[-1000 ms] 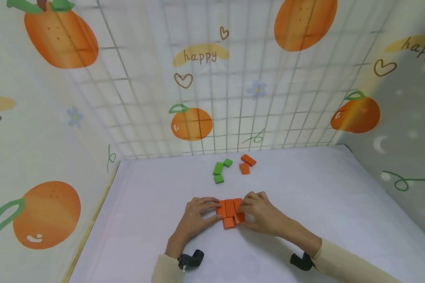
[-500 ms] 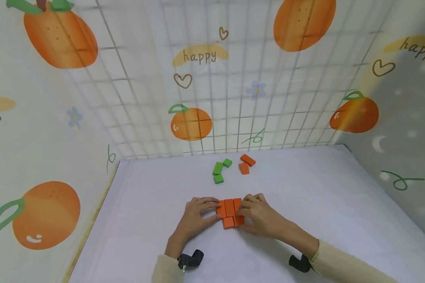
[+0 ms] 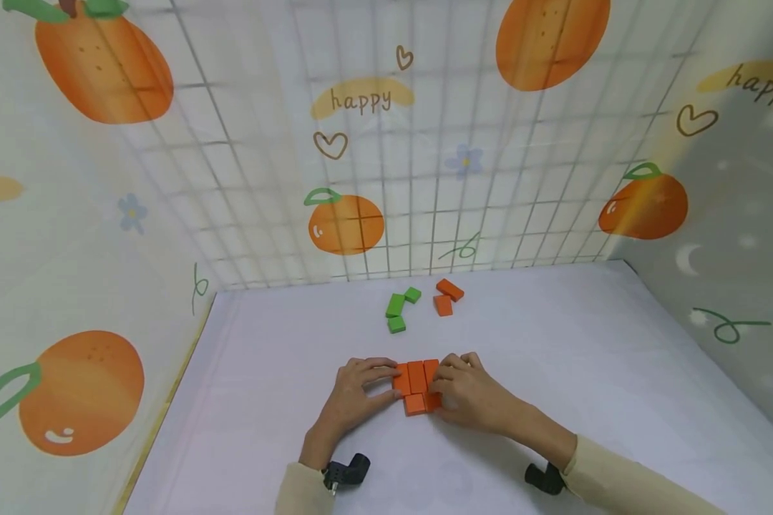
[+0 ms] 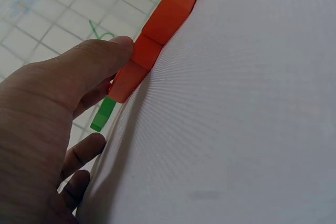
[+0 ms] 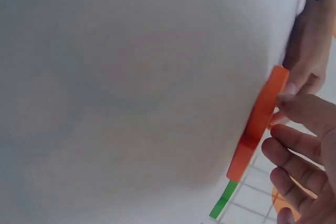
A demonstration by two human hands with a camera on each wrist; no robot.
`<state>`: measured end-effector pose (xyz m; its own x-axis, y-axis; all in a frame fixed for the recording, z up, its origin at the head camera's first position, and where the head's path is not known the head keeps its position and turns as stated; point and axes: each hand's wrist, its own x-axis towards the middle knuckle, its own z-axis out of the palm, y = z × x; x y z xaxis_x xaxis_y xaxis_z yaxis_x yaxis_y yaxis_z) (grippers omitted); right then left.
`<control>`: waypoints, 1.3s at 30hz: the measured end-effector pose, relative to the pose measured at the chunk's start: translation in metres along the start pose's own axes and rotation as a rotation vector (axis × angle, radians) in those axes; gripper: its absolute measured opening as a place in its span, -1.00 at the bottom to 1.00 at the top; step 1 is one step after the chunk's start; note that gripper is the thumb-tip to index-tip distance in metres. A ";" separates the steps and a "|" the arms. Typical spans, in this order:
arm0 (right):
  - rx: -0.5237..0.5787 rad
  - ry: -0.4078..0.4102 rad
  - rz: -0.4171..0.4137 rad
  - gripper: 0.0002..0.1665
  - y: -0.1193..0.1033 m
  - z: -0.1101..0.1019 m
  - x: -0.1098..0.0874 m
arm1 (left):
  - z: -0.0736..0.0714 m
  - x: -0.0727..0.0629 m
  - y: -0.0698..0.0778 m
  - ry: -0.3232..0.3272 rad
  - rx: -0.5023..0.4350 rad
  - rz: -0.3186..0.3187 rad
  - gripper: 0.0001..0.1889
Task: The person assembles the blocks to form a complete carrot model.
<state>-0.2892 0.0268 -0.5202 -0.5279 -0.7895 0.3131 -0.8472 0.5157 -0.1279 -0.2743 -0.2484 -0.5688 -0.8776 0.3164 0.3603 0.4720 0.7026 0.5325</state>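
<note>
Several flat orange blocks (image 3: 416,378) lie close together on the table, three side by side with two shorter ones along the near side. My left hand (image 3: 354,393) holds the left block (image 3: 401,380) between thumb and fingers. At the opposite side, my right hand (image 3: 473,397) pinches the lower right block (image 3: 432,402), partly covering it and the one above. In the left wrist view, my thumb (image 4: 113,53) presses against the row's edge. Thumb and index finger of the right hand (image 5: 310,156) meet the orange edge in the right wrist view, the other fingers loosely bent.
Beyond the group lie three green blocks (image 3: 395,305) in a bent line. Two loose orange blocks (image 3: 443,305) sit just right of them. A white cloth covers the table (image 3: 283,336), and a printed curtain (image 3: 258,179) hangs behind it.
The lower right orange block, tilted in my right hand a second ago, now lies flat against its neighbours. My left hand has stayed in place.
</note>
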 end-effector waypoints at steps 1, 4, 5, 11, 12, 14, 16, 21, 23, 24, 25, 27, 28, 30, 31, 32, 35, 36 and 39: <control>0.015 0.017 0.007 -0.68 0.002 -0.001 0.000 | -0.001 0.000 0.001 0.001 -0.002 0.002 -0.60; 0.057 0.061 0.062 -0.73 0.009 -0.005 0.003 | -0.001 0.000 0.001 0.003 -0.004 0.007 -0.61; 0.066 0.074 0.090 -0.74 0.012 -0.008 0.004 | 0.000 0.000 0.001 0.003 -0.003 0.006 -0.61; 0.070 0.136 0.265 -0.75 0.044 -0.020 0.019 | 0.002 0.000 -0.002 0.000 -0.003 -0.008 -0.60; 0.076 0.149 0.287 -0.74 0.051 -0.021 0.021 | 0.002 0.000 -0.002 -0.003 -0.004 -0.011 -0.60; 0.088 0.173 0.330 -0.73 0.064 -0.022 0.026 | 0.002 0.000 -0.003 -0.006 -0.007 -0.013 -0.60; 0.101 0.190 0.370 -0.71 0.078 -0.022 0.030 | 0.002 0.000 -0.002 -0.012 -0.009 -0.018 -0.60; 0.112 0.178 0.477 -0.66 0.111 -0.023 0.045 | 0.001 0.000 0.000 -0.023 -0.019 -0.036 -0.60; 0.115 0.162 0.520 -0.64 0.123 -0.022 0.051 | 0.001 0.000 0.001 -0.021 -0.030 -0.036 -0.60; 0.117 0.151 0.541 -0.63 0.128 -0.022 0.054 | 0.001 0.001 0.001 -0.020 -0.036 -0.034 -0.60; 0.120 0.141 0.560 -0.62 0.133 -0.020 0.058 | 0.001 0.000 0.001 -0.019 -0.040 -0.032 -0.60; 0.125 0.124 0.593 -0.60 0.142 -0.017 0.064 | 0.000 0.000 0.001 -0.015 -0.049 -0.026 -0.61; 0.126 0.119 0.605 -0.59 0.145 -0.015 0.066 | 0.000 0.000 0.001 -0.014 -0.052 -0.023 -0.61; 0.128 0.105 0.632 -0.57 0.151 -0.012 0.070 | 0.000 0.000 0.000 -0.014 -0.052 -0.017 -0.60; 0.128 0.101 0.641 -0.57 0.153 -0.010 0.071 | 0.001 0.000 0.000 -0.014 -0.049 -0.016 -0.60; 0.127 0.095 0.649 -0.56 0.155 -0.008 0.073 | 0.001 0.000 0.000 -0.014 -0.046 -0.017 -0.60; 0.123 0.076 0.668 -0.56 0.158 -0.004 0.076 | 0.002 -0.001 -0.001 -0.015 -0.038 -0.022 -0.60; 0.122 0.070 0.671 -0.56 0.159 -0.002 0.077 | 0.002 -0.001 -0.001 -0.015 -0.036 -0.025 -0.60; 0.115 0.053 0.682 -0.56 0.162 0.001 0.080 | 0.001 0.000 0.000 -0.015 -0.037 -0.028 -0.61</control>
<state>-0.4687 0.0462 -0.5167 -0.9437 -0.2822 0.1725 -0.3294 0.8502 -0.4107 -0.2743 -0.2482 -0.5699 -0.8915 0.3070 0.3333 0.4499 0.6870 0.5706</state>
